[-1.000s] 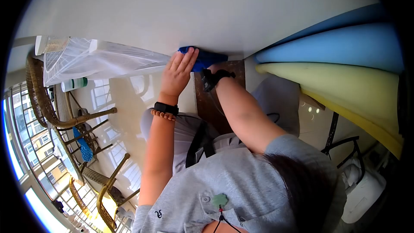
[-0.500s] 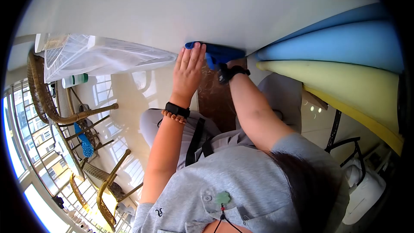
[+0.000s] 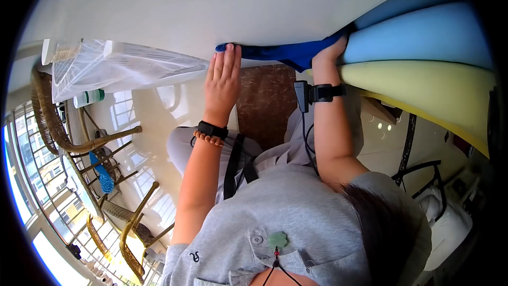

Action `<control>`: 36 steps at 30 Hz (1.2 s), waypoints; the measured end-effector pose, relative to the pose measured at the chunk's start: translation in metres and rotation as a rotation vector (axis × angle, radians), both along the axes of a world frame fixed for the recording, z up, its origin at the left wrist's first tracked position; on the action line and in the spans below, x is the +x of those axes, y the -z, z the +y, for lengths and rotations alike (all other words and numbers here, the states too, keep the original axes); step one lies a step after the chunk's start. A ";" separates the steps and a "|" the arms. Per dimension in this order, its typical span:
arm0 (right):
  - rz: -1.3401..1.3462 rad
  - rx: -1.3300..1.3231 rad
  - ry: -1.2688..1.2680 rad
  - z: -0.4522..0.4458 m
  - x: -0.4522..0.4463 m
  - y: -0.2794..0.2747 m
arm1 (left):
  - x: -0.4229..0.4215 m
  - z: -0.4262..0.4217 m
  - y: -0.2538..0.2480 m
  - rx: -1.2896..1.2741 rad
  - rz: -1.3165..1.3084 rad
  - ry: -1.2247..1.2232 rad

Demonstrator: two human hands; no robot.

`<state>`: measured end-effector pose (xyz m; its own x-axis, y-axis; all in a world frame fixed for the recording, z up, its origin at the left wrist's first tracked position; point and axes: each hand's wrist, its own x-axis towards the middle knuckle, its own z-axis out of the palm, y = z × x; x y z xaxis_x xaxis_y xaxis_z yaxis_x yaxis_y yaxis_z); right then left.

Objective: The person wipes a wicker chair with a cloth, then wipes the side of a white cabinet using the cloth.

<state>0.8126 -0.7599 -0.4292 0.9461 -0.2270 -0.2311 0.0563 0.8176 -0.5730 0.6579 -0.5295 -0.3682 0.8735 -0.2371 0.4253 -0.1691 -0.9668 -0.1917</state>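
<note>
A dark blue cloth (image 3: 286, 53) stretches along the near edge of a white table (image 3: 254, 5). My left hand (image 3: 223, 80) lies flat, fingers straight and close together, with its fingertips on the cloth's left end. At the cloth's right end, my right hand (image 3: 329, 53) grips the fabric, its fingers mostly hidden by the cloth. Part of the cloth sags below the table edge beside my right hand. That wrist carries a small device on a black strap (image 3: 323, 93).
Rolled light blue material (image 3: 418, 37) and yellow material (image 3: 423, 82) lie to the right, close to my right hand. A clear plastic-covered rack (image 3: 127, 69) stands left. Wicker chairs (image 3: 79, 145) and a white bottle with a green cap (image 3: 88, 98) are beyond it.
My right hand has moved right, drawing the blue cloth out from a bunched shape into a long strip. My left hand has shifted slightly left and stays on its end.
</note>
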 end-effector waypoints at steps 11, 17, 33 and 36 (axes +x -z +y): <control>-0.319 -0.565 0.121 0.026 -0.068 -0.157 | 0.011 -0.040 -0.064 -0.297 -0.128 0.042; -0.575 -0.914 0.100 0.003 -0.055 -0.145 | 0.022 -0.056 -0.093 -0.544 -0.293 0.023; -0.804 -1.454 0.354 0.008 -0.049 -0.144 | 0.020 -0.067 -0.078 -0.379 -0.208 -0.108; -0.692 -1.375 0.325 0.009 -0.061 -0.132 | 0.020 -0.065 -0.080 -0.355 -0.189 -0.105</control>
